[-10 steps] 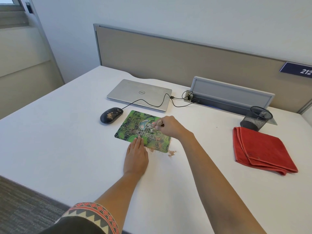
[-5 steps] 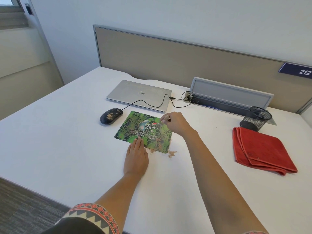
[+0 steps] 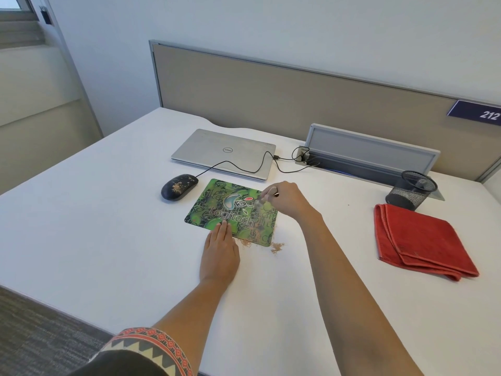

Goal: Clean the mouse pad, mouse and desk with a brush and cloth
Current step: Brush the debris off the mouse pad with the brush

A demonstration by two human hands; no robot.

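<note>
Brush (image 3: 259, 203) — small, blurred — pinched in our right hand (image 3: 287, 200); beneath it green printed rectangular mouse pad (image 3: 217, 210), our left hand (image 3: 219, 253) pressing flat-fingered.

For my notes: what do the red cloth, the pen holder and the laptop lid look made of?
Red cloth: soft matte fabric, perhaps microfibre; it lies folded with limp layered edges. Pen holder: black wire mesh, probably metal; you see through it. Laptop lid: silver with a dull sheen, likely metal, though painted plastic is possible.
</note>
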